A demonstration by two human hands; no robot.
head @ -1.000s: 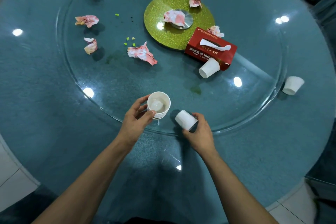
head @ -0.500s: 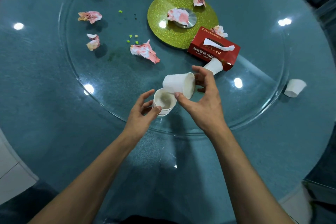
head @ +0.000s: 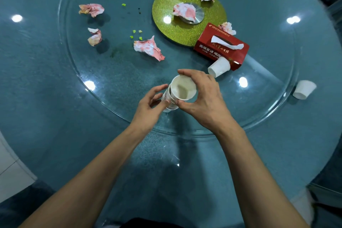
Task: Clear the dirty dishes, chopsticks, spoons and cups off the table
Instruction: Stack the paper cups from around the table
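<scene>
Head view: over the near part of the round blue tabletop point(head: 37, 98), both hands meet at a stack of cups point(head: 168, 101). The left hand point(head: 150, 104) has its fingers and thumb curled round the lower part of the stack. The right hand point(head: 204, 98) grips the top cup point(head: 183, 89), thumb on its near side and fingers arched over its far rim. This cup sits in the mouth of the stack, its open end tilted up toward the camera. Whether the stack's base touches the glass turntable point(head: 120, 72) cannot be told.

Farther toward the right edge, a tipped cup point(head: 219, 66) lies on the turntable against a red tissue box point(head: 222, 46). A second tipped cup point(head: 304, 89) lies on the tabletop just outside the turntable's rim, near the right edge. Behind the box, toward the far edge, is a gold disc point(head: 188, 29). Crumpled napkins point(head: 148, 48) stained pink are scattered over the disc and the turntable's left half, with small green scraps point(head: 136, 34) among them.
</scene>
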